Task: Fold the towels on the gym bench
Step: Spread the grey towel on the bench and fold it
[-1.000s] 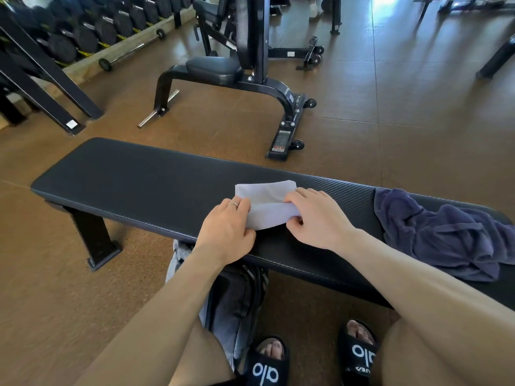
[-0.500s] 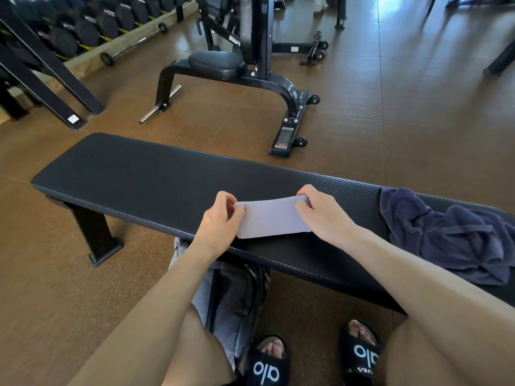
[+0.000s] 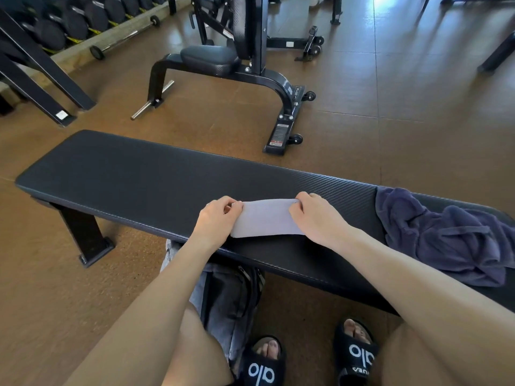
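The left hand (image 3: 216, 218) and right hand (image 3: 317, 218) pinch the far corners of the pale towel (image 3: 266, 218), already a small folded rectangle on the bench (image 3: 139, 174), while the dark towel (image 3: 446, 235) at the right end lies crumpled, not yet folded.

Two towels on a bench, the person close in front of it.

The folded towel (image 3: 266, 218) lies on the bench (image 3: 133, 174) near its front edge, between the left hand (image 3: 216, 218) and the right hand (image 3: 317, 218), each touching one end. The crumpled towel (image 3: 446, 235) lies on the bench's right end, well apart. A bag (image 3: 225, 307) sits on the floor (image 3: 390, 135) under the bench's front edge, with two sandalled feet (image 3: 355, 349) to its right. Behind the bench stands an exercise machine (image 3: 237, 59); a dumbbell rack (image 3: 55, 26) is far left.
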A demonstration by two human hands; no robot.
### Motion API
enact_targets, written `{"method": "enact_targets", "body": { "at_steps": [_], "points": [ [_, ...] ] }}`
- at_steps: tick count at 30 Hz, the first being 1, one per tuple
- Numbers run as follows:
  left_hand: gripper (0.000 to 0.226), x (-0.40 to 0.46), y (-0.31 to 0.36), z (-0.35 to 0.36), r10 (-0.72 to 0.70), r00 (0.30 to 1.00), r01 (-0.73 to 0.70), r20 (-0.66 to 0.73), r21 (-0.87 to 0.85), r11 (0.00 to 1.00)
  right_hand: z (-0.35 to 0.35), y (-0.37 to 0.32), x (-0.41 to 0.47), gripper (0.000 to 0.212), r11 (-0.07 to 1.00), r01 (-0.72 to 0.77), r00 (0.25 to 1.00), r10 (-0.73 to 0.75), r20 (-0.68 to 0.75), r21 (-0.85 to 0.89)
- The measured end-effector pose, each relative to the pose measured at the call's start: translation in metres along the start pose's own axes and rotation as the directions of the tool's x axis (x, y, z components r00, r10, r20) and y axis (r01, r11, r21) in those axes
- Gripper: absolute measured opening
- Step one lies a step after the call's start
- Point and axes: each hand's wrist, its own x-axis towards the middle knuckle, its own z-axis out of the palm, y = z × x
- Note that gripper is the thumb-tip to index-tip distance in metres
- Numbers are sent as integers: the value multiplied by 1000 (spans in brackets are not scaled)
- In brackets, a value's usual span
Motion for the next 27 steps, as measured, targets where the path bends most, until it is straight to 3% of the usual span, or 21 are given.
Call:
{"method": "enact_targets", "body": {
  "at_steps": [7, 11, 14, 17, 22, 25, 27],
  "points": [
    [27, -21, 0, -7, -50, 995, 36, 91, 154, 987, 1, -1, -11, 22, 999, 24, 997, -22, 68, -32],
    [41, -47, 1, -12, -149, 964, 112, 222, 171, 979, 3, -8, -22, 22, 995, 47, 996, -39, 81, -88],
    [46, -65, 0, -19, -261, 896, 265, 359, 38, 964, 5, -16, -31, 22, 992, 63, 993, -52, 103, -110],
    [39, -71, -2, -25, -263, 851, 403, 454, -244, 882, 4, -20, -37, 24, 991, 61, 990, -44, 135, -121],
    [26, -68, -11, -35, -233, 903, 384, 362, -434, 815, -2, -25, -43, 27, 1000, 19, 970, -22, 240, 11],
    [38, -70, -13, -47, -202, 943, 312, 265, -490, 814, 1, -32, -41, 19, 990, 127, 975, -113, 192, -66],
    [40, -73, -15, -54, -163, 962, 253, 221, -478, 841, 1, -40, -38, 30, 970, 242, 963, -241, 123, 1]
  ]
}}
